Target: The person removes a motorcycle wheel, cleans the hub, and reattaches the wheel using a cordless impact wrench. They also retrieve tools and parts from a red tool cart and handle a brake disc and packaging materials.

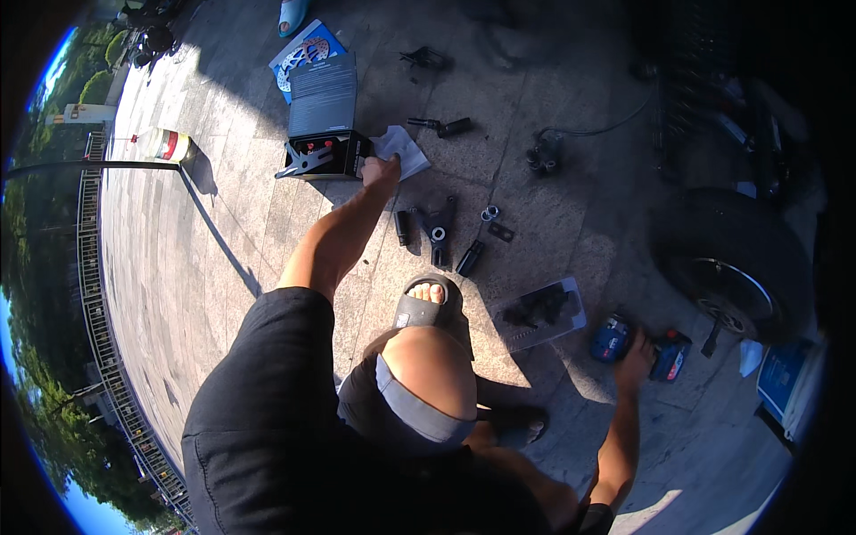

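Observation:
My left hand (pixel 381 171) is closed on a crumpled white sheet or bag (pixel 403 153), beside an open black box (pixel 343 166) with its grey printed lid (pixel 323 100) raised. A silver flat metal part (pixel 309 161) and small red pieces show in the box. Out to the right, my right hand (pixel 635 361) wraps round the grip of a blue and black cordless drill (pixel 612 338), which lies low by the paving. Its battery (pixel 670 355) sticks out past my fingers. Between my arms lie a black forked metal part (pixel 438 230) and two black cylinders (pixel 402 228), one on each side of it.
A clear plastic tray (pixel 571 308) with dark parts lies left of the drill. Beyond it are a wheel with a thick tyre (pixel 758 259), a dark part with a cable (pixel 542 156), small rings (pixel 489 213) and a blue-and-white leaflet (pixel 308 53). A bottle (pixel 164 144) stands far left.

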